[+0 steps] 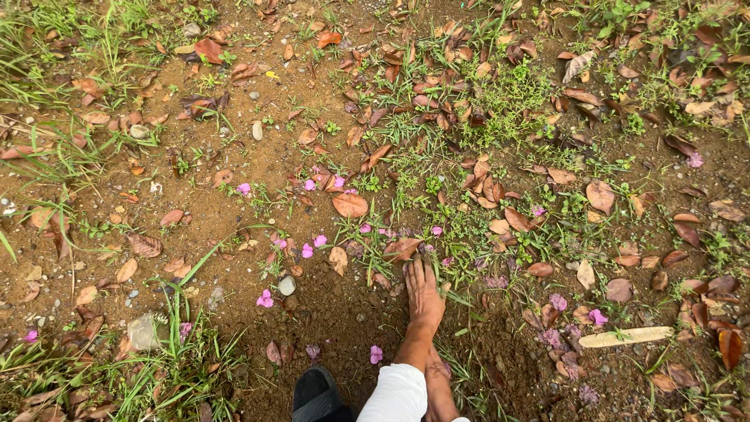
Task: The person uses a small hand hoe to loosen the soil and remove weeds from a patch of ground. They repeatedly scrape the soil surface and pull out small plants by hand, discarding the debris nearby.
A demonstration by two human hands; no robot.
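Neither of my hands shows in the head view. I look straight down at my own bare foot [424,298], planted on damp brown soil with its toes pointing up the frame. A white trouser leg [398,395] covers the shin above it. A second bare foot [439,391] is partly hidden behind that leg at the bottom edge. The toes touch a dry brown leaf [401,248]. Small pink flower petals [266,298] lie scattered around the foot.
Dry brown leaves [350,205] litter the ground, thickest at the top and right. Grass tufts [168,367] grow at lower left and the top corners. Small stones [287,285], a pale stick-like pod [625,337] and a dark object [316,393] lie nearby.
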